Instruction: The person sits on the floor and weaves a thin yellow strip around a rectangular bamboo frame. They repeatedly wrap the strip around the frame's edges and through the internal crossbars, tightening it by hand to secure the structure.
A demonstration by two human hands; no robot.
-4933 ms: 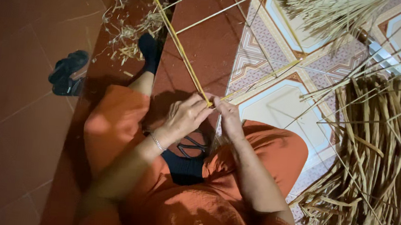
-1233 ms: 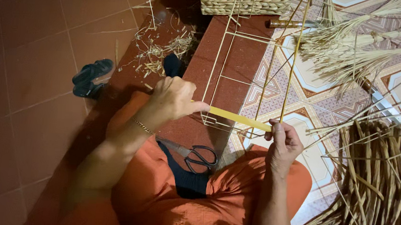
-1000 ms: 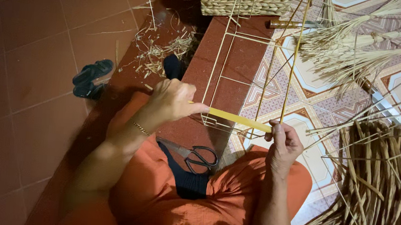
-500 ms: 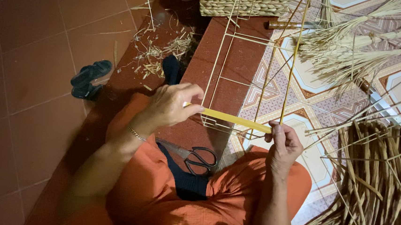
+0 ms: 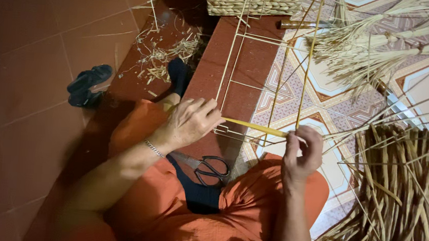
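My left hand pinches one end of a flat yellow strip that runs level across a thin wire frame. At the strip's other end, my right hand grips it where a long yellow strand rises upward. The frame lies over a red step in front of my orange-clad knees. Black-handled scissors rest between my legs, below the left hand.
A woven basket stands at the far end of the frame. Dry grass bundles lie at the upper right, and a heap of flat dried leaves at the right. A dark sandal and straw scraps sit on the red tiles at left.
Since the oldest frame, my hands have parted from a tight pinch and now hold the strip stretched across the wire frame. Over the last second they barely move.
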